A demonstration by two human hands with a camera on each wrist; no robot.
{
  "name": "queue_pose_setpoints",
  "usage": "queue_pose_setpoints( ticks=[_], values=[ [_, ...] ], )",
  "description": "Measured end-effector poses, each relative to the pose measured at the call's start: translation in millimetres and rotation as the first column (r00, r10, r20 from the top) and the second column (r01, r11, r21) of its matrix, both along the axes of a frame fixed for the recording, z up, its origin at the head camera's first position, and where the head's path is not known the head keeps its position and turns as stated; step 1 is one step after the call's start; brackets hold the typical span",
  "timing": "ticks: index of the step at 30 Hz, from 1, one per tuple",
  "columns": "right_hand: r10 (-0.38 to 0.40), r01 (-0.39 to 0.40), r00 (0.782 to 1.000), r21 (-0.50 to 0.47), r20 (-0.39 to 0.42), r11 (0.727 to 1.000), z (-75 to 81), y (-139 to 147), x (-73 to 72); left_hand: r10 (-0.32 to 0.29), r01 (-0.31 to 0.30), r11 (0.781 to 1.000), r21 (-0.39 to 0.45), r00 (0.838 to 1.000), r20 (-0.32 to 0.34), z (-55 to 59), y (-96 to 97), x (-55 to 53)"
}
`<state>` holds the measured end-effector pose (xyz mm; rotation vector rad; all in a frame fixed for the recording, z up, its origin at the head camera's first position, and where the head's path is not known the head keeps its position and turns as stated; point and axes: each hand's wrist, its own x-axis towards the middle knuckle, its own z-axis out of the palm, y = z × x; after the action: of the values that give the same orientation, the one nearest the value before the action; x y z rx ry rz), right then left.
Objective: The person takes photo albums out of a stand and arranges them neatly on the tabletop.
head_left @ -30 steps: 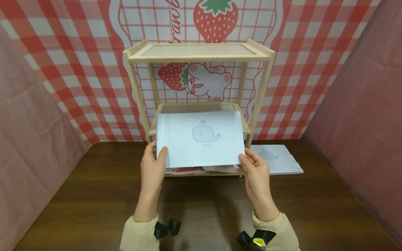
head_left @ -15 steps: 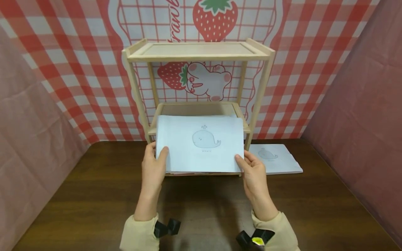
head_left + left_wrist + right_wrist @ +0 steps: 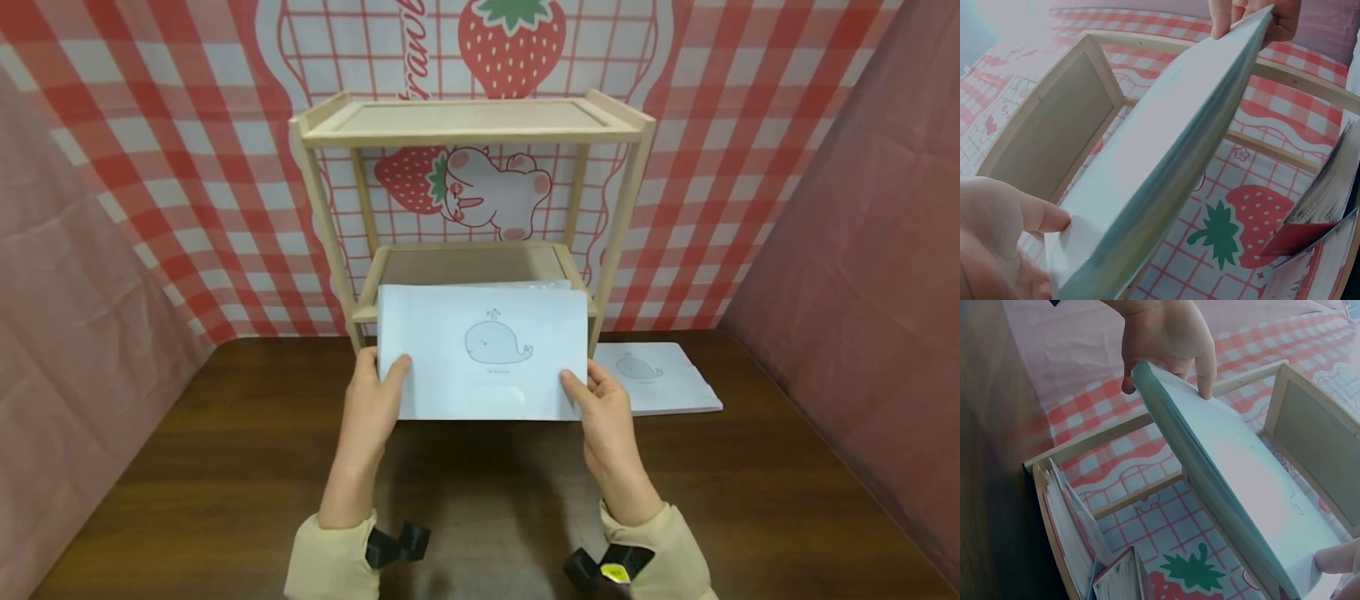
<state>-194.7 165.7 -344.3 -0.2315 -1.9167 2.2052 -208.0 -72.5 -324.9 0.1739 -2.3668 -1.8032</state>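
Note:
Both hands hold up a thick stack of white notebooks [image 3: 442, 367], the top one printed with a small whale. At its left edge my left hand [image 3: 369, 412] grips it, thumb on top and fingers beneath. My right hand [image 3: 609, 421] pinches the right edge the same way. In the left wrist view, the stack [image 3: 1147, 156] is tilted and layered along its edge, with the left thumb [image 3: 1044, 212] on the near end. The right wrist view has the right hand [image 3: 1169, 337] at the other end. A sheet edge peeks out behind the stack's top.
A pale wooden shelf rack [image 3: 480, 137] stands behind the stack. Books [image 3: 1072, 519] are on its lowest level, mostly hidden in the head view. Another white whale notebook pile [image 3: 667, 387] lies on the brown table [image 3: 225, 475] at right. A checked cloth [image 3: 150, 167] hangs behind.
The stack has come down slightly and tips more toward the head camera, now covering the books on the lowest shelf. Both hands keep their hold.

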Motion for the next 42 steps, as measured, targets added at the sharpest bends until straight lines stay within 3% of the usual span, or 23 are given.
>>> queue_pose_setpoints(
  ticks=[8, 15, 26, 42],
  values=[
    [-0.037, 0.037, 0.999, 0.049, 0.008, 0.998, -0.8, 3, -0.3, -0.117, 0.117, 0.993, 0.004, 0.992, 0.051, -0.1, 1.2, 1.4],
    [-0.103, 0.103, 0.995, 0.084, -0.003, 0.991, -1.7, 6, -2.5, -0.237, 0.237, 0.971, 0.011, 0.969, 0.073, -0.2, 2.3, 2.6],
    [-0.132, 0.131, 0.991, 0.101, 0.009, 0.986, -2.3, 8, -1.3, -0.275, 0.274, 0.962, 0.014, 0.960, 0.050, 0.8, 3.4, 4.7],
    [-0.197, 0.196, 0.980, 0.222, -0.016, 0.955, -2.9, 22, -5.7, -0.375, 0.374, 0.927, 0.035, 0.927, 0.016, -4.9, 10.0, 6.1]
  ],
)
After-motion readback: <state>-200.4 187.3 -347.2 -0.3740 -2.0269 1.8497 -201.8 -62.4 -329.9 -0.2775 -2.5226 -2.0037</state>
